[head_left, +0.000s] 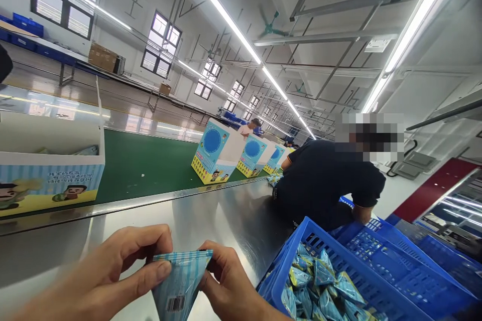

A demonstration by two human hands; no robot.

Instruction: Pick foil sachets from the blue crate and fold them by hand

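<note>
A blue striped snack packet (179,281) with a barcode hangs between my hands over the steel worktop. My left hand (124,266) pinches its top left corner, thumb across the front. At the top right corner, my right hand (226,278) grips the sealed edge between thumb and fingers. To the right, a blue plastic crate (280,266) holds many similar packets (324,281). An open printed carton (48,180) stands at the left, with some packets partly visible inside.
Beyond the steel worktop (222,210) runs a green conveyor belt (150,160). Printed display cartons (216,153) stand along it. A co-worker in a dark shirt (324,180) leans over more blue crates (406,261) at the right. Another person (248,128) is farther back.
</note>
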